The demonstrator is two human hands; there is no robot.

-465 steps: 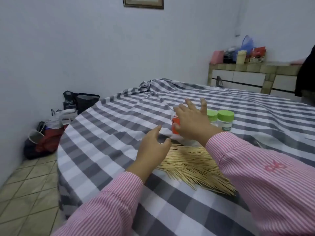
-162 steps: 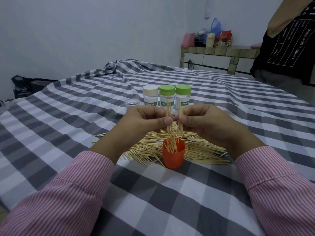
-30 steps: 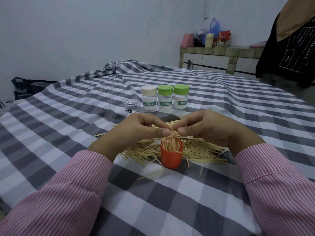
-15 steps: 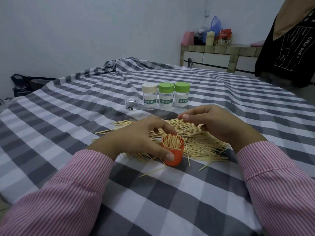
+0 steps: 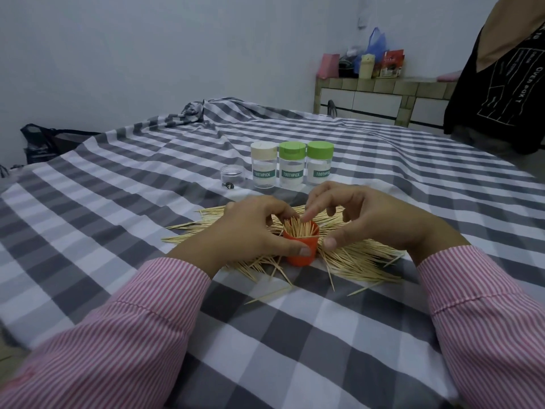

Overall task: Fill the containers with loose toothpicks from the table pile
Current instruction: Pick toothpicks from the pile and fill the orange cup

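Note:
An orange cup [image 5: 300, 258] full of upright toothpicks stands in the loose toothpick pile [image 5: 364, 261] on the checked cloth. My left hand [image 5: 250, 231] grips the cup, thumb across its front and fingers curled behind it. My right hand [image 5: 371, 219] arches over the cup from the right. Its index fingertip touches the toothpick tips and its thumb hangs just off the cup's right side. Three capped toothpick jars stand in a row behind: one with a cream lid [image 5: 263, 169] and two with green lids [image 5: 292, 168] [image 5: 319, 166].
A small clear lid [image 5: 232, 174] lies left of the jars. Stray toothpicks [image 5: 267, 295] lie in front of the pile. A person in a black shirt [image 5: 501, 84] stands at the far right table edge. A tiled counter [image 5: 377, 95] with bags is behind.
My right hand has dropped from above the pile onto the toothpick tips in the cup. My left hand keeps its hold on the orange cup.

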